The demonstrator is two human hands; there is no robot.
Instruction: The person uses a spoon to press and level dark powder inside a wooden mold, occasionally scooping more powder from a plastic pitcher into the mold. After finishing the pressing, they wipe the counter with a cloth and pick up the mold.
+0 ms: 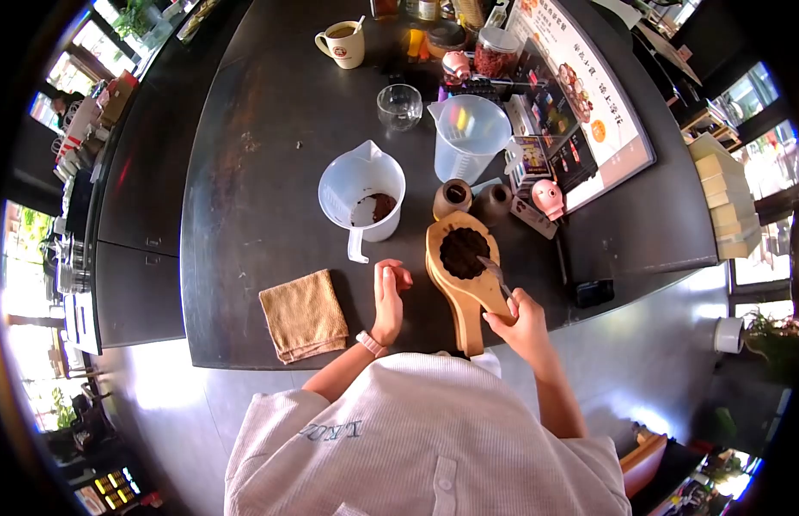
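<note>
**Right grip on a thin tool, working the dark fill in a wooden mould**

Right hand (521, 320) is closed around the lower end of a thin metal tool (495, 273), whose tip reaches up into the dark filling of the wooden paddle-shaped mould (468, 279). The mould lies near the table's front edge, its handle pointing back toward the person, which puts the round cavity within easy reach of the tool. Left hand (389, 297) holds nothing; it rests on the dark table (244, 189) just beside the mould's left edge, fingers loosely curled, seemingly to brace the body or stand ready to steady the wood. I cannot tell whether it touches the mould.

Beyond the mould, toward the middle of the table, a white measuring jug (363, 199) holds a little dark residue, its handle turned toward the front edge. Two small dark round pots (472, 199) stand just behind the mould's head, close enough to draw from. A second, clear measuring jug (468, 133) and a small glass cup (399, 105) sit farther back, and a white mug (342, 43) with a spoon is near the far edge. A folded brown cloth (303, 314) lies at the front edge, left of the left hand, handy for wiping. A slanted menu board (588, 95) and small jars crowd the right side.
</note>
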